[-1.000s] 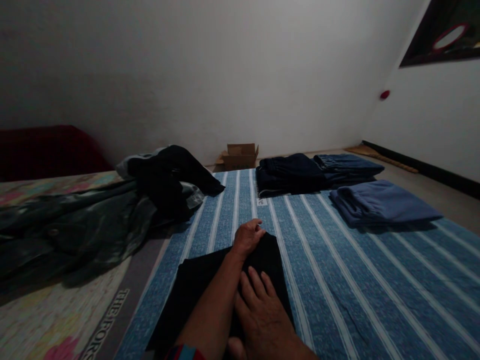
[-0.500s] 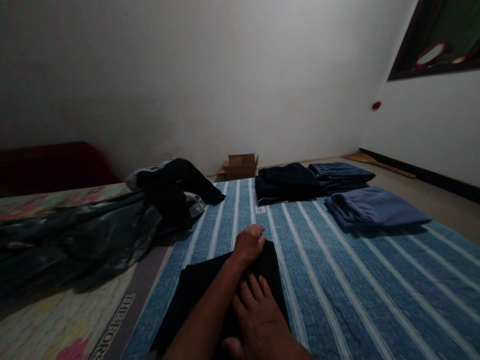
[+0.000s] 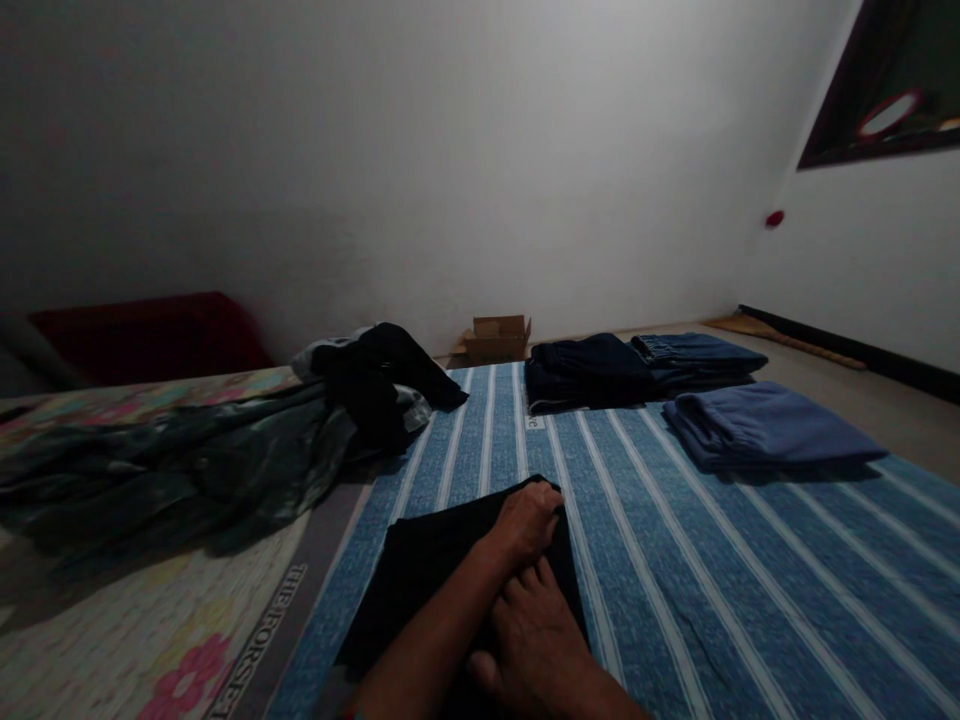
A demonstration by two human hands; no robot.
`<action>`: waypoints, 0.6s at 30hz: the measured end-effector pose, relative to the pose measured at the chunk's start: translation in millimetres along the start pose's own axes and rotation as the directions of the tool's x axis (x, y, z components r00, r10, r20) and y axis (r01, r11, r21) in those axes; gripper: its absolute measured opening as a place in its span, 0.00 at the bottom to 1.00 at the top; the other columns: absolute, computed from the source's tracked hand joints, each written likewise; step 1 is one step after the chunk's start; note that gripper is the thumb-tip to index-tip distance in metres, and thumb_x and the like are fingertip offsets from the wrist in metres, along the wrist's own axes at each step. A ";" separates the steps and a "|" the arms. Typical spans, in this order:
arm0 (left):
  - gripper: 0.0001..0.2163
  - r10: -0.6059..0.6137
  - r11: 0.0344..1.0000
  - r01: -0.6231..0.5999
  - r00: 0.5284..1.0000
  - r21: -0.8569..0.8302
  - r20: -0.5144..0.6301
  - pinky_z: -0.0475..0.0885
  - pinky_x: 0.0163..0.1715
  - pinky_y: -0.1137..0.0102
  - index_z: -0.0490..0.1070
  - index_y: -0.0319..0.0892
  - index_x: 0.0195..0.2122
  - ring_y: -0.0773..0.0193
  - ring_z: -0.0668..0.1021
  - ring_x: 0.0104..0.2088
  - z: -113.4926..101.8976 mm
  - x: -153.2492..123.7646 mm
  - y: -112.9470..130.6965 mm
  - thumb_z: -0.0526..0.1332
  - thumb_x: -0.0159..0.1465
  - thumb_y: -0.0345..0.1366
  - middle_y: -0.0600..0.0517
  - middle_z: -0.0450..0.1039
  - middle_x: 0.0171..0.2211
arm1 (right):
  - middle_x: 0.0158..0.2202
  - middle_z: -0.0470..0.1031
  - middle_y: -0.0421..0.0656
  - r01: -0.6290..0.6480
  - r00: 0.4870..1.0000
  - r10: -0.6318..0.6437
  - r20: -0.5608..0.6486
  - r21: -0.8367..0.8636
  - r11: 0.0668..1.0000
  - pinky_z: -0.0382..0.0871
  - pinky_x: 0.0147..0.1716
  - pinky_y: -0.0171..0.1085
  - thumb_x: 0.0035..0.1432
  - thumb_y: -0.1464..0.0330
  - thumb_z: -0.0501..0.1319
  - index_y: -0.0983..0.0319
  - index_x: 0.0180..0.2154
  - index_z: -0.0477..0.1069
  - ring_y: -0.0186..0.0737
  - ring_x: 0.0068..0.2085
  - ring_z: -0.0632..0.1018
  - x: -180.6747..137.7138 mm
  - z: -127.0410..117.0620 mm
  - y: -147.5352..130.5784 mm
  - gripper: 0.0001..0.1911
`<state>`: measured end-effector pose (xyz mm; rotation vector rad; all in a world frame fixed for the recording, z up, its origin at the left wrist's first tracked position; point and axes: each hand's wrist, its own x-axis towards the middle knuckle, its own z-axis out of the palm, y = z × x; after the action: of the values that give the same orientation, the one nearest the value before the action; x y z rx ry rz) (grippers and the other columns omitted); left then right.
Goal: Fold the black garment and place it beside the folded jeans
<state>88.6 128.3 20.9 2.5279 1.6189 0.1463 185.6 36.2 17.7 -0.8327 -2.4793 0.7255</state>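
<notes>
A folded black garment [image 3: 442, 560] lies in front of me on the blue striped sheet. My left hand [image 3: 529, 516] reaches across to its far right corner, and its curled fingers grip the cloth there. Just below the left wrist, my right hand [image 3: 534, 622] rests on the garment, palm down with its fingers stretched forward. The left forearm hides part of the black cloth and the tips of some right fingers.
A heap of dark, rumpled clothes [image 3: 300, 445] lies on the left. Folded navy clothes [image 3: 589, 368], folded jeans [image 3: 697, 355] and a folded blue-purple garment [image 3: 772, 428] sit at the far right. Behind the bedding, a cardboard box [image 3: 493, 340] stands by the wall.
My left hand has come back from beyond the garment's far edge onto its far right corner. My right hand has shifted slightly forward under the left wrist. The view has turned a little left.
</notes>
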 end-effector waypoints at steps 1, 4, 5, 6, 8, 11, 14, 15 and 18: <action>0.09 0.000 1.000 0.000 1.000 0.001 0.000 0.70 0.40 0.68 0.71 0.42 0.37 0.60 0.74 0.40 0.9 -0.3 0.0 0.55 0.58 0.27 0.49 0.71 0.37 | 0.65 0.49 0.40 0.006 1.000 -0.006 -0.006 -0.004 1.000 0.35 0.61 0.58 0.60 0.57 0.53 0.52 0.64 0.48 0.54 0.65 0.46 -0.2 0.8 0.3 0.32; 0.10 -0.003 1.000 0.003 1.000 0.000 -0.009 0.70 0.41 0.68 0.71 0.42 0.38 0.60 0.74 0.41 4.1 -1.2 0.0 0.55 0.58 0.26 0.49 0.72 0.38 | 0.65 0.50 0.40 0.021 0.999 -0.021 -0.024 -0.011 1.000 0.35 0.61 0.57 0.60 0.59 0.53 0.52 0.64 0.48 0.53 0.65 0.47 -0.9 4.1 1.1 0.32; 0.10 -0.006 1.000 0.006 1.000 -0.003 -0.014 0.70 0.41 0.68 0.71 0.42 0.39 0.59 0.74 0.41 4.9 -1.7 0.2 0.55 0.58 0.26 0.48 0.72 0.38 | 0.65 0.50 0.40 0.024 0.999 -0.024 -0.031 -0.009 1.000 0.35 0.62 0.56 0.60 0.59 0.53 0.53 0.64 0.48 0.52 0.65 0.48 -1.1 5.3 1.2 0.32; 0.10 -0.009 1.000 0.009 1.000 -0.008 -0.019 0.70 0.41 0.67 0.71 0.42 0.39 0.59 0.74 0.41 5.2 -2.3 0.6 0.55 0.58 0.26 0.48 0.72 0.38 | 0.65 0.51 0.40 0.025 0.999 -0.025 -0.038 -0.006 1.000 0.34 0.62 0.56 0.60 0.59 0.53 0.53 0.64 0.49 0.52 0.65 0.48 -1.3 6.2 1.3 0.31; 0.09 -0.015 1.000 0.014 0.999 -0.022 -0.032 0.70 0.41 0.67 0.71 0.41 0.40 0.60 0.74 0.40 4.0 -4.7 2.3 0.56 0.59 0.28 0.48 0.72 0.38 | 0.63 0.55 0.40 0.021 0.999 -0.021 -0.040 0.005 1.000 0.33 0.62 0.56 0.60 0.60 0.52 0.53 0.63 0.51 0.52 0.64 0.49 -1.5 7.2 1.2 0.30; 0.08 -0.028 0.998 0.025 0.998 -0.050 -0.060 0.70 0.44 0.67 0.71 0.41 0.40 0.61 0.74 0.42 -2.2 -13.9 5.8 0.56 0.61 0.30 0.49 0.73 0.39 | 0.62 0.57 0.41 0.011 0.999 -0.011 -0.030 0.008 1.000 0.32 0.61 0.57 0.61 0.59 0.52 0.53 0.62 0.53 0.52 0.64 0.50 -1.4 6.1 0.4 0.28; 0.09 -0.052 0.996 0.042 0.991 -0.085 -0.124 0.69 0.46 0.66 0.69 0.41 0.42 0.61 0.74 0.44 -8.6 -32.8 5.0 0.56 0.61 0.31 0.49 0.73 0.42 | 0.65 0.49 0.42 0.012 1.000 -0.012 -0.008 -0.008 1.000 0.33 0.61 0.57 0.60 0.55 0.53 0.53 0.64 0.48 0.53 0.65 0.47 -0.9 4.2 -0.1 0.33; 0.09 -0.066 0.994 0.051 0.985 -0.097 -0.160 0.69 0.47 0.66 0.69 0.41 0.43 0.60 0.74 0.45 -9.4 -41.3 2.7 0.56 0.61 0.30 0.49 0.73 0.43 | 0.66 0.47 0.42 0.005 1.000 -0.005 0.001 -0.019 1.000 0.34 0.61 0.57 0.59 0.54 0.53 0.53 0.64 0.46 0.53 0.65 0.46 -0.6 4.1 0.2 0.35; 0.11 -0.137 0.989 0.116 0.953 -0.093 -0.270 0.68 0.50 0.64 0.69 0.39 0.45 0.59 0.73 0.49 -5.6 -70.2 -10.8 0.54 0.62 0.31 0.46 0.73 0.47 | 0.66 0.44 0.46 -0.038 0.998 0.042 0.053 -0.070 0.997 0.36 0.61 0.56 0.57 0.51 0.55 0.56 0.65 0.43 0.56 0.65 0.43 0.1 6.1 2.1 0.40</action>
<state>48.7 69.3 24.1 2.4235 1.8283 0.5579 183.2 35.6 11.8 -0.9012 -2.5559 0.6889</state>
